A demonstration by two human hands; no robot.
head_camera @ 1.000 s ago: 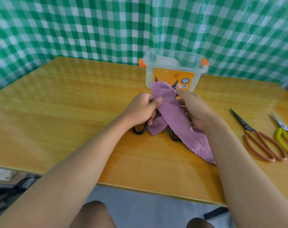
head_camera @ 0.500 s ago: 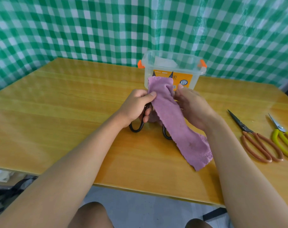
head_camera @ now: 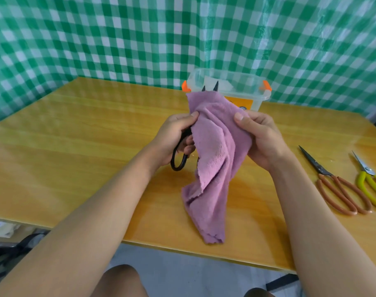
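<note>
Holding purple cloth (head_camera: 212,151) over black scissors (head_camera: 178,169) above worktop (head_camera: 75,146) centre: left grip (head_camera: 176,138) is clasping handle loop plus cloth edge, right grip (head_camera: 262,138) is pinching 3 o'clock edge. Cloth limp, light: take by edges.

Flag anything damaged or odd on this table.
The purple cloth has ragged, frayed edges. It is draped over the black scissors in the left hand, whose two parted tips poke above its top. The right hand pinches the cloth's other side.
</note>
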